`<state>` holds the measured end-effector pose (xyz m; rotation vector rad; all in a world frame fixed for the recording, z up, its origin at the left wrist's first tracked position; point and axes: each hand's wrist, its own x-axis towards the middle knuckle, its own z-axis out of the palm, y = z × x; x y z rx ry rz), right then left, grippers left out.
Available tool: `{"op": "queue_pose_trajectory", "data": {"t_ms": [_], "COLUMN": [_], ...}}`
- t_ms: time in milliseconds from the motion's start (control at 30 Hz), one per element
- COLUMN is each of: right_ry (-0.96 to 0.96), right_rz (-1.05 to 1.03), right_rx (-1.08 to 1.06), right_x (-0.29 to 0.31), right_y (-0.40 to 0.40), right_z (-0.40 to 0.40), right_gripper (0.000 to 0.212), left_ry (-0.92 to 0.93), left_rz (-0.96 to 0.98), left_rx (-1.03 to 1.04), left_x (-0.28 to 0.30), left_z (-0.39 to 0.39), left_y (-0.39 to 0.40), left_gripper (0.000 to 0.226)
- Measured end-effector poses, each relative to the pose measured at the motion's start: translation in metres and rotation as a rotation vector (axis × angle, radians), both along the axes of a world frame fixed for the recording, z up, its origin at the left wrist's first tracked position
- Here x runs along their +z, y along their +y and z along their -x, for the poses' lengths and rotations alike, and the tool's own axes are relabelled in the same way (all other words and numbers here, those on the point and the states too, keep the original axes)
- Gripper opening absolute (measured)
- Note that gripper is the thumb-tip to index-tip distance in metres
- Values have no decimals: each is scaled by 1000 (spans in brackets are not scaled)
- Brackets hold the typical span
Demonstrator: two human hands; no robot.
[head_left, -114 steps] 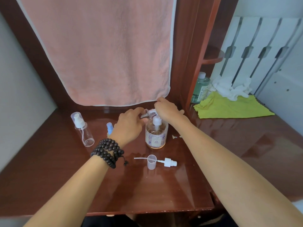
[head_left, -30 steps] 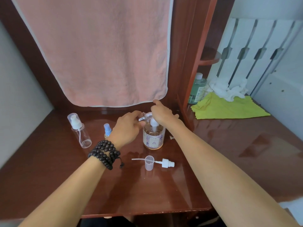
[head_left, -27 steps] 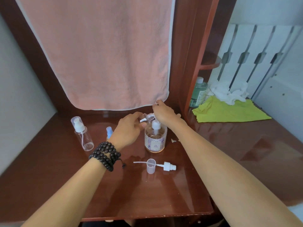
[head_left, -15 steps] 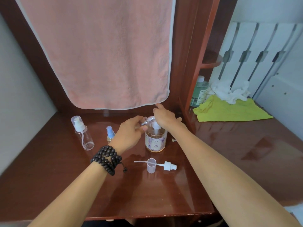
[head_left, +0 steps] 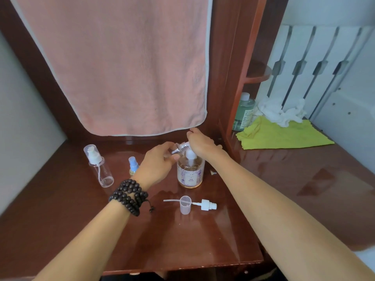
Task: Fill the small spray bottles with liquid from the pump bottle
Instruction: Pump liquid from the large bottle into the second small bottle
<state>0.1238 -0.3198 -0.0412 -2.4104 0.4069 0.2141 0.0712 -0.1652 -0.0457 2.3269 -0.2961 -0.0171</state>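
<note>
Big pink towel [head_left: 121, 63] hanging down the back panel, dark glossy desk [head_left: 85, 226] spread beneath it, everything for the job laid out within easy reach. Off to the right, yellow-green cloth [head_left: 282, 135] with a white rag [head_left: 283, 111] bunched on top and a green bottle [head_left: 243, 112] tucked beside the shelf post, all well apart from the action.

Centre stage, pump bottle [head_left: 190, 171] standing upright on the desk, amber liquid about two thirds up, kept planted so the head can be pushed straight down. Right hand [head_left: 202, 144] on top of the pump, fingers curled over the head, seemingly pressing. Left hand [head_left: 157, 162] gripping a small clear bottle [head_left: 178, 148], tipped nearly sideways with its open neck brought right up to the nozzle, presumably to catch each squirt. How much has gone in, impossible to tell.

Nearer the front edge, spray top [head_left: 206, 205] lying flat with its dip tube stretched left, clear cap [head_left: 185, 204] just beside it, both set aside so the neck stays open. Left of the hands, a capped empty spray bottle [head_left: 99, 165] and a tiny blue-topped one [head_left: 133, 165] waiting their turn
</note>
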Motion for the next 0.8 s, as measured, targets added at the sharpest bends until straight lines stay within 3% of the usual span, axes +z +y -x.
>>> {"op": "queue_pose_trajectory", "data": {"t_ms": [567, 800], "right_ry": [-22, -22], "right_rz": [64, -4], "right_rx": [42, 10], "right_x": [12, 1], "right_y": [1, -3], "right_z": [-1, 1], "right_gripper": [54, 50], "left_ry": [-21, -9], "left_rz": [18, -16], "left_rx": [-7, -11], "left_x": [8, 3], "left_z": [-3, -3], "left_y": [2, -1], "left_gripper": [33, 33]}}
